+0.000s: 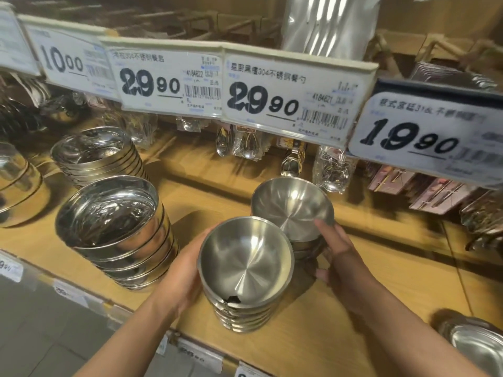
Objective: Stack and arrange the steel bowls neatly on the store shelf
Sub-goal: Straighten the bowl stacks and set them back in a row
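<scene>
Bowls sit in two matte stacks between my hands on the wooden shelf (340, 308). My left hand (187, 270) cups the side of the near stack (245, 284), fingers curved round its wall. My right hand (337, 257) grips the far stack (294, 213), fingertip on the top bowl's rim and thumb low against its side.

Risk, as I judge it, lies under my right hand: the far stack's top bowl tilts toward me and does not look seated, so a push on its rim could tip it out onto the shelf. The two stacks touch rim to rim, so shifting one may drag the other. The near stack stands close to the shelf's front edge, so a nudge toward me could send it off.

Counting: the near stack shows about six rims; the far stack perhaps three or four, partly hidden. Beyond my left hand stand two shiny stacks (114, 227), six or seven bowls each; a further shiny stack is cut off at the frame's left edge.
</scene>
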`<state>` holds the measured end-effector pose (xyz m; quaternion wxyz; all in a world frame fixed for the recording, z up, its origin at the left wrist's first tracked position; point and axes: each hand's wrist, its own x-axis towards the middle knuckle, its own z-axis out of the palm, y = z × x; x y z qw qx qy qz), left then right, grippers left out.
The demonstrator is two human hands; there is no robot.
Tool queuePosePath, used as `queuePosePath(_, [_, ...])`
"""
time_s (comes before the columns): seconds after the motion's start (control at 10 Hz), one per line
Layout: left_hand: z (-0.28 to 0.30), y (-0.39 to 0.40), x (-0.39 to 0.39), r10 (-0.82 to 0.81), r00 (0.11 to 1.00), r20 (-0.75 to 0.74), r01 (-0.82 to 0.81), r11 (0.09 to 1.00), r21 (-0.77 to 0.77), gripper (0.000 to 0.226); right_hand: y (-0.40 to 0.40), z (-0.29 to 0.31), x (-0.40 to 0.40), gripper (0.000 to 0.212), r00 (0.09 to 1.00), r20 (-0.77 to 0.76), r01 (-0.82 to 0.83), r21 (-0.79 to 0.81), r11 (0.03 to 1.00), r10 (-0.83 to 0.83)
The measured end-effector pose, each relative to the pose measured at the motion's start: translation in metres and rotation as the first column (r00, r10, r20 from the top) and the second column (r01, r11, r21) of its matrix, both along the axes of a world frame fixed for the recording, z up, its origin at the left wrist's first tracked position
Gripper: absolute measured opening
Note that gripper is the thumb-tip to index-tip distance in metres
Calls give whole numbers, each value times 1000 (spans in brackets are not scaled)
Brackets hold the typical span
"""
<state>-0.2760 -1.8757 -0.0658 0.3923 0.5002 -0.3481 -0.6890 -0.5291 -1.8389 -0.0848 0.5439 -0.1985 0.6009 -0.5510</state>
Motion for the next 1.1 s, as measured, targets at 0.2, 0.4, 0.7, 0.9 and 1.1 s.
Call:
queuePosePath(0.2, [-29, 14, 31, -90, 994, 70, 91, 996, -19, 40, -10, 9, 3, 54, 995, 94, 22, 91, 996, -31])
queuePosePath(0.4, [-23, 75, 50, 19, 997, 74, -13, 997, -80, 49, -9, 22, 8, 55, 982, 187, -59, 130, 990, 34])
queuePosePath(0.7, [-23, 139, 48, 106, 984, 145, -102, 994, -35, 50, 3, 35, 13, 59, 988, 147, 11, 191, 982, -39])
queuePosePath(0.9, [-22, 175, 17, -16, 986, 164, 1, 996, 94, 46, 44, 39, -11, 52, 986, 166, -28, 204, 978, -6])
queuePosePath(1.1, [-8, 186, -34, -207, 974, 96, 195, 974, 117, 46, 100, 38, -34, 38, 978, 196, 41, 148, 988, -70])
